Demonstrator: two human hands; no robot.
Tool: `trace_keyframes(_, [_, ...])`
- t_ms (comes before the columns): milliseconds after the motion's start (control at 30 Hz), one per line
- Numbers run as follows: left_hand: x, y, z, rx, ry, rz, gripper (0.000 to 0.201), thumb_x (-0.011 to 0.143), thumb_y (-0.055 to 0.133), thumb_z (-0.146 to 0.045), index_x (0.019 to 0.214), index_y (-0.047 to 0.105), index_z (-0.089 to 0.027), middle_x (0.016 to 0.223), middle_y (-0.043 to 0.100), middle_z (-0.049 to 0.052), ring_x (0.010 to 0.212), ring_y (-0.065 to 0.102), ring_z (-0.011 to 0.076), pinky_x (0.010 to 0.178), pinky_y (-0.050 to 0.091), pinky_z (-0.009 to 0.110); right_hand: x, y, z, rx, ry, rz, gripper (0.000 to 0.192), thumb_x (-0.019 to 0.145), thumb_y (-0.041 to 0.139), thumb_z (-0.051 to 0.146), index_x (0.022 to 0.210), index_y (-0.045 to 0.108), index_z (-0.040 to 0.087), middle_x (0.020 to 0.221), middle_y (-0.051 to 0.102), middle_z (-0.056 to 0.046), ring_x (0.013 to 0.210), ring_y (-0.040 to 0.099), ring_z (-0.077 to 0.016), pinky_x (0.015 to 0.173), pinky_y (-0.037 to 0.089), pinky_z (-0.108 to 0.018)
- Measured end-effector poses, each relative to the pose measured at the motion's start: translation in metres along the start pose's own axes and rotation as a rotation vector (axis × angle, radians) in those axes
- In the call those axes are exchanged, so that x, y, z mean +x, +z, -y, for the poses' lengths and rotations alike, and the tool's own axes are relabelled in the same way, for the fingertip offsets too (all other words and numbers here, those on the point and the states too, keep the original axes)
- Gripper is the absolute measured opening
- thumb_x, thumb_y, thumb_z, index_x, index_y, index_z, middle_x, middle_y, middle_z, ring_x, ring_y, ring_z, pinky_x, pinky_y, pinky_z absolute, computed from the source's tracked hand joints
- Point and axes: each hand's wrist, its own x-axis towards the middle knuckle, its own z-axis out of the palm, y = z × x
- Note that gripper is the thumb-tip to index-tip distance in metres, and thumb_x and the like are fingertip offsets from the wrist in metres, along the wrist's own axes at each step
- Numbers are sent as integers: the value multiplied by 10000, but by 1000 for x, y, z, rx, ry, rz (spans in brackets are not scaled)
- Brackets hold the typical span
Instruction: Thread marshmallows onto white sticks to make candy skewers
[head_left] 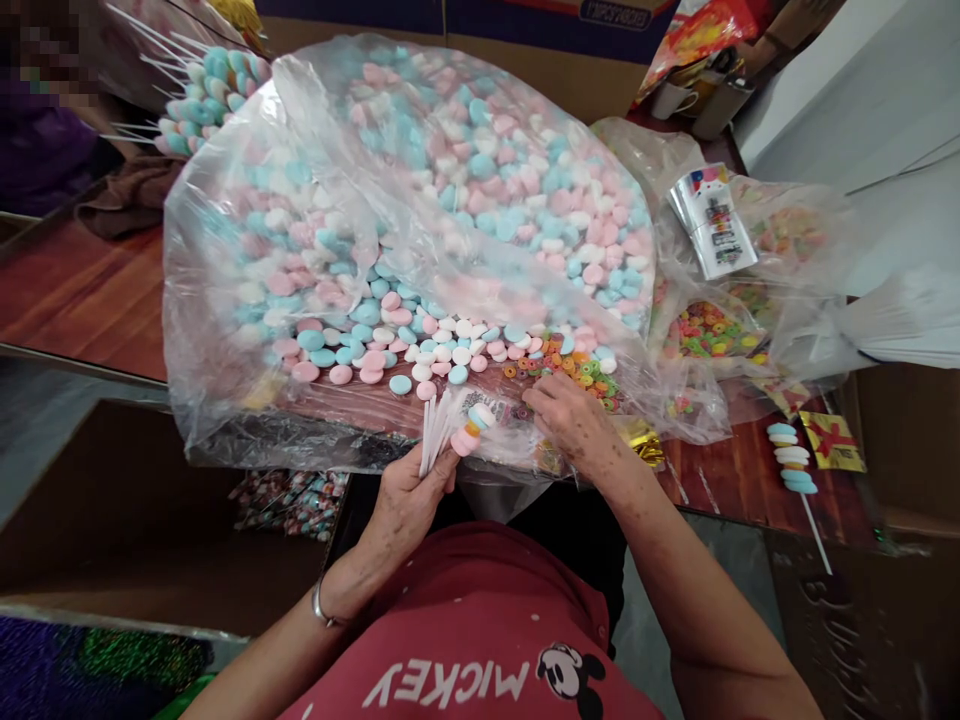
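Note:
My left hand [415, 492] is closed round a bunch of white sticks [437, 432]. One of these carries a short stack of candies [470, 430] in pink, orange, blue and white. Over a pile of small gummy rings [568, 372], my right hand [571, 418] reaches down with its fingers curled together, and whatever they pinch is hidden. Loose pink, white and blue candies [367, 360] spill from a large clear plastic bag [450, 240] just beyond both hands.
A finished candy stick [793, 460] lies at the right beside a gold card [831, 440]. Printed wrappers [716, 225] rest on bags of gummies [724, 330]. More candy skewers [214, 95] lie at back left. A cardboard box [127, 540] stands below left.

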Motion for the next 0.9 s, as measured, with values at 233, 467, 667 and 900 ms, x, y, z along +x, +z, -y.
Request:
trace_keyframes(233, [-1,2,-5,43,16,-2,385,873,557,-442,590,516,-184,526,438,-45,478,346,92,472,285,231,1,4,0,-41,12,-51,166,877,526,58,810,636,163,807,629,-76,848,533,-216,796,427,-317])
trace_keyframes(467, [1,2,-14,174,144,15,366,882,513,-374,565,472,-197,532,444,-43,507,390,99,515,343,217,6,7,8,983,421,-312,79,806,616,227,874,622,187,759,655,-4,671,606,-136,622,489,-261])
trace_keyframes(667, [4,2,-13,211,184,31,357,892,496,-370,581,494,-195,526,441,-47,493,373,95,501,344,205,10,14,19,1552,573,-307,218,691,765,315,810,654,170,673,682,9,565,605,-108,519,485,-222])
trace_keyframes(900, [5,4,-14,224,183,19,355,886,500,-356,571,490,-194,516,404,-51,490,348,95,477,315,201,9,19,25,1541,552,-320,204,715,758,308,872,711,186,690,700,17,590,634,-112,574,536,-237])
